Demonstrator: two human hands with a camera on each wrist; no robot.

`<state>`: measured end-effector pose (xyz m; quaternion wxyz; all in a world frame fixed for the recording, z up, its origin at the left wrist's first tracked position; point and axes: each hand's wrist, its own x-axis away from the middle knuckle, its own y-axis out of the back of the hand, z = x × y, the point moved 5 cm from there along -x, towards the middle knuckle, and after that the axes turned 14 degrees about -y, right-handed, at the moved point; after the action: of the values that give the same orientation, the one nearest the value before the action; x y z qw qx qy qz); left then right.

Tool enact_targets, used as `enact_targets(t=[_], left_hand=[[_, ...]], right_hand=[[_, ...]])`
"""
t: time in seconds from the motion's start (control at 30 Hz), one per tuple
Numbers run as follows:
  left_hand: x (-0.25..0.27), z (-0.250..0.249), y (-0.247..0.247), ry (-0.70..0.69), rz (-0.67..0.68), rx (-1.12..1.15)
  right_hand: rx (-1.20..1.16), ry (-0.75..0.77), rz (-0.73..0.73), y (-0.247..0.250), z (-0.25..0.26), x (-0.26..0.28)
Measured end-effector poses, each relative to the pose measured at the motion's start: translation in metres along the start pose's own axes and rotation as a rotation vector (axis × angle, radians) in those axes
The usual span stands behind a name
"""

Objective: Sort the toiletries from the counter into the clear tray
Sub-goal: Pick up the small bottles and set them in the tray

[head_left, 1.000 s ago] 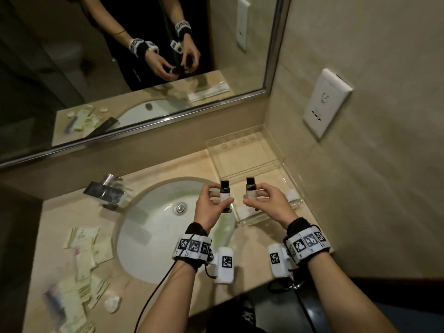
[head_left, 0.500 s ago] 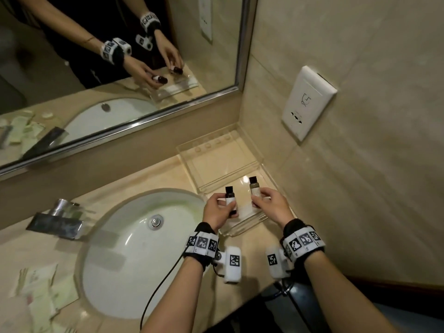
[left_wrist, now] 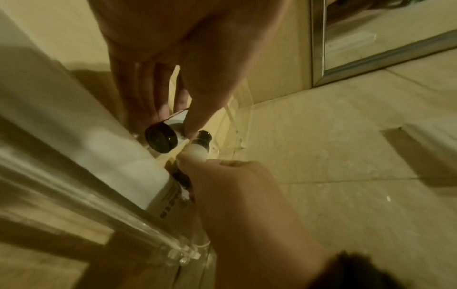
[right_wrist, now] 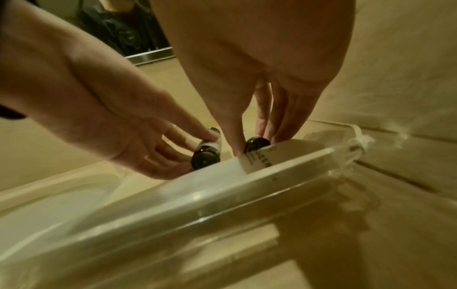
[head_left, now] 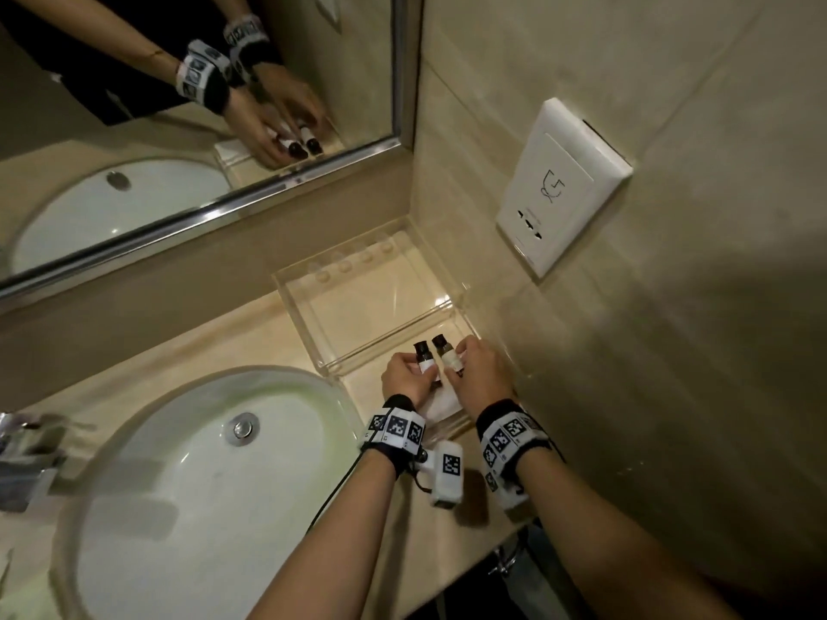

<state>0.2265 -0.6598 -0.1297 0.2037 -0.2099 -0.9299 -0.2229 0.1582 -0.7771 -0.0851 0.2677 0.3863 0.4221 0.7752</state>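
Note:
A clear tray with two compartments stands in the counter's back right corner. Low in its near compartment my hands hold two small dark bottles with white labels side by side, caps pointing away from me. My left hand pinches the left bottle, whose dark base faces the left wrist view. The right bottle is pinched by my right hand, thumb against fingers. A white packet lies under the hands. I cannot tell whether the bottles touch the tray floor.
The white sink fills the counter to the left, with a chrome faucet at its far left. The tiled wall with a white socket plate runs close along the tray's right side. A mirror hangs behind.
Both hands have moved forward and down into the tray's near compartment. The two bottles have come closer together and tipped from upright to caps pointing away.

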Motion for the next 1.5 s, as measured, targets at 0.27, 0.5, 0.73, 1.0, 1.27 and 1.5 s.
enact_targets(t=[0.27, 0.5, 0.73, 1.0, 1.27, 1.5], left_hand=[[-0.005, -0.006, -0.005, -0.066, -0.055, -0.050], [-0.010, -0.013, -0.011, -0.050, -0.050, 0.032], [-0.015, -0.017, -0.020, -0.043, -0.065, 0.085], [-0.014, -0.015, -0.025, -0.060, -0.052, 0.090], [-0.011, -0.013, -0.027, -0.009, -0.037, 0.115], [-0.006, -0.014, -0.023, -0.009, -0.049, 0.097]], right_hand=[[-0.001, 0.051, -0.023, 0.004, 0.004, -0.003], [0.073, 0.045, -0.086, 0.005, 0.006, -0.010], [0.085, 0.004, -0.121, 0.004, -0.001, -0.014], [0.090, -0.015, -0.127, -0.003, -0.004, -0.011], [0.077, -0.004, -0.101, 0.000, -0.008, -0.004], [0.041, 0.014, -0.117, 0.004, -0.010, 0.001]])
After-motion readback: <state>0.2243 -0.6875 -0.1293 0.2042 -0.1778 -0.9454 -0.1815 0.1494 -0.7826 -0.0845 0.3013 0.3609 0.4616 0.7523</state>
